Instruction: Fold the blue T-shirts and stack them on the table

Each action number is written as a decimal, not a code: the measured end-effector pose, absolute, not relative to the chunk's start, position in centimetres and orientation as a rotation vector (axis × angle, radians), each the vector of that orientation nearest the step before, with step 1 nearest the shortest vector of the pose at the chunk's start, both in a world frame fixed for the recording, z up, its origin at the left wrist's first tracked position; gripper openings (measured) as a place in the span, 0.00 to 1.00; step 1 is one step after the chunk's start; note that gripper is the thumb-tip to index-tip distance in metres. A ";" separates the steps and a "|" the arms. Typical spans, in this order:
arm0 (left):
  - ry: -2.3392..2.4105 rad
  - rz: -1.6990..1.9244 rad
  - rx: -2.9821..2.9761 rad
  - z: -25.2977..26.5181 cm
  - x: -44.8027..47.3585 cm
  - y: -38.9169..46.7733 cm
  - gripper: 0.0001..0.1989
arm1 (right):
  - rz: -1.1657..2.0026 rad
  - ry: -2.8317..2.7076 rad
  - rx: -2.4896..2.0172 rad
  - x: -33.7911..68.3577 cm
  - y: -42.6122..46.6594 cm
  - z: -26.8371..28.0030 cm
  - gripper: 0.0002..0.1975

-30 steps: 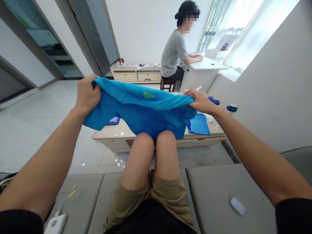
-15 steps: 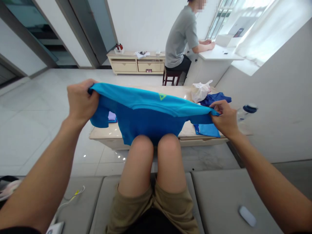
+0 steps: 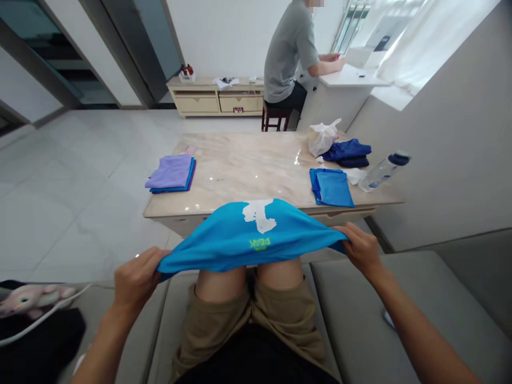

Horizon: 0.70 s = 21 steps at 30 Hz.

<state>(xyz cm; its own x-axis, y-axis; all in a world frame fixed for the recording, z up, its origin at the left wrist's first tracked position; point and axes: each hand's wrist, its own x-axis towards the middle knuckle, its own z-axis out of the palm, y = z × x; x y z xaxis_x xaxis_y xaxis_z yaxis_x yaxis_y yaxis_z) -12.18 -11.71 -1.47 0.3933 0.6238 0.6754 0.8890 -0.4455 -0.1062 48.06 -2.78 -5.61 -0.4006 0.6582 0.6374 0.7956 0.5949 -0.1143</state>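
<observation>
Left hand (image 3: 136, 278) and right hand (image 3: 361, 246) have their grip closed on a blue PEAK T-shirt (image 3: 256, 256), stretched between them. Folded clothes (image 3: 171, 170) lie on the worktop (image 3: 252, 160).

It's somebody's living room, by the look of it: a grey padded sofa (image 3: 416, 282) with a pink plush toy (image 3: 28, 300), a low stone-topped table (image 3: 240, 170) carrying folded clothes (image 3: 170, 172) at its left edge, a drawered cabinet (image 3: 197, 104) by the wall, white curtains (image 3: 420, 45) over there.
</observation>
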 end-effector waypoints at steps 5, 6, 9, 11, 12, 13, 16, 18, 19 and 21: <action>-1.428 -0.759 -2.208 -4.9 -11.6 -12.8 0.14 | -0.361 -2.070 -1.221 44.7 -4.9 -8.8 0.16; -1.464 -0.791 -2.225 -5.4 -11.4 -12.5 0.16 | -0.347 -2.046 -1.204 43.8 -5.0 -9.2 0.20; -1.630 -0.962 -2.266 -6.6 -10.1 -11.5 0.25 | -0.245 -1.964 -1.126 41.2 -5.4 -10.1 0.31; -1.798 -1.113 -2.268 -7.3 -8.8 -11.2 0.26 | -0.147 -1.936 -1.114 39.8 -5.9 -10.2 0.31; -1.888 -1.201 -2.262 -7.6 -8.0 -11.2 0.25 | -0.094 -1.924 -1.130 39.1 -6.1 -10.2 0.29; -1.982 -1.302 -2.241 -7.8 -7.2 -11.2 0.23 | -0.039 -1.905 -1.161 38.5 -6.2 -10.0 0.26; -2.366 -1.656 -1.932 -8.4 -4.8 -10.7 0.17 | 0.127 -1.755 -1.279 36.5 -5.9 -9.0 0.17; -2.612 -1.907 -1.548 -8.5 -3.6 -9.4 0.15 | 0.222 -1.593 -1.338 35.3 -4.7 -7.9 0.16; -2.673 -2.020 -1.360 -8.2 -3.2 -8.3 0.14 | 0.250 -1.508 -1.363 34.9 -3.7 -7.3 0.17; -2.641 -2.195 -1.111 -6.9 -2.9 -5.8 0.12 | 0.250 -1.361 -1.398 34.5 -1.4 -5.5 0.15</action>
<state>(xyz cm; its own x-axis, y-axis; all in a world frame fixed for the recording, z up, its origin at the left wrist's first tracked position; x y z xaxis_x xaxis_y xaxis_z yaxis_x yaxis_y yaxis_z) -2.95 -5.78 -6.87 -0.7133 0.7005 0.0243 0.1521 0.1208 0.9810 34.48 -1.43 -5.51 0.3142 0.7988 0.5130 0.5640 0.2776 -0.7777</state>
